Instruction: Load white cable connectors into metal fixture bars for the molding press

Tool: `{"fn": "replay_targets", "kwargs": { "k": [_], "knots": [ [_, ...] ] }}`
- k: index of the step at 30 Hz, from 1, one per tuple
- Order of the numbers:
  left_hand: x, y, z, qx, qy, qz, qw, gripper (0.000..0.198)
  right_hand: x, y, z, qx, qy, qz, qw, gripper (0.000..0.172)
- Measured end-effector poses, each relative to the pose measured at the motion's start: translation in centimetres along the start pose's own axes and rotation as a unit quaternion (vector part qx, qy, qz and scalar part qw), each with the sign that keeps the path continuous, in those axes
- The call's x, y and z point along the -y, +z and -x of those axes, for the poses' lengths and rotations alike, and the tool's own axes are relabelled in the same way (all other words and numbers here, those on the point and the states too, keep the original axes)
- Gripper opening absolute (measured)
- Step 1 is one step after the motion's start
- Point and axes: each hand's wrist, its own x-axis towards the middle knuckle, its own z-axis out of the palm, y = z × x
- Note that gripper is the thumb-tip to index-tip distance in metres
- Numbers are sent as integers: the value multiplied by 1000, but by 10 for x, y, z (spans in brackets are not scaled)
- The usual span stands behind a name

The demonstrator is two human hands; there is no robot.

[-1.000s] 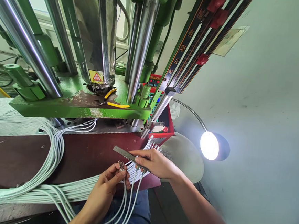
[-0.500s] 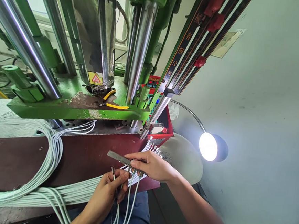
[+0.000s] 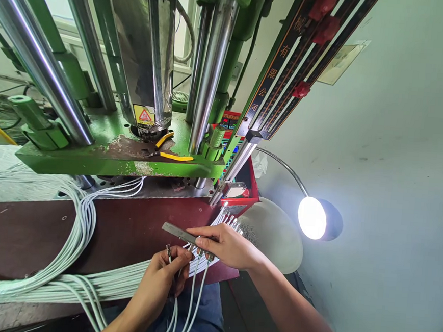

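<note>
My right hand (image 3: 226,245) grips a narrow flat metal bar (image 3: 174,231) between thumb and fingers. Along the bar's near edge, two white cables (image 3: 192,299) are attached by their ends and hang down over my lap. Close beside it, my left hand (image 3: 159,276) is closed on cables, thumb and fingertips pinching one at the bar's left part. A metal cable end (image 3: 168,252) sticks up between the fingers of that hand. Whether the pinched end sits in the bar is hidden by the fingertips.
A green press (image 3: 121,167) with steel columns stands ahead, with yellow-handled pliers (image 3: 176,157) on its plate. Bundled white cables (image 3: 120,283) cross the brown table (image 3: 131,235). At right are a lit lamp (image 3: 311,217), a red control box (image 3: 253,191) and a whitish basin (image 3: 280,242).
The view has shifted slightly, so everything sits a little further right. Both hands keep their holds, and the left fingertips have moved only slightly at the bar.
</note>
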Motion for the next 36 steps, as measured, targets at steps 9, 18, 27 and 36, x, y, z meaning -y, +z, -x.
{"fn": "replay_targets", "kwargs": {
  "k": [9,18,27,36],
  "knots": [
    [-2,1,-2,-6,7,-21,1000,36,2,0,3,-7,1,23,1000,40],
    [-6,-12,4,-65,32,-17,997,31,-6,-9,3,-10,11,-12,1000,42],
    [-14,-17,5,14,15,-53,998,34,-5,-11,0,18,5,-44,999,42],
    [-7,-14,-4,18,7,-7,1000,33,0,-7,-1,31,-10,-27,999,41]
  ]
}}
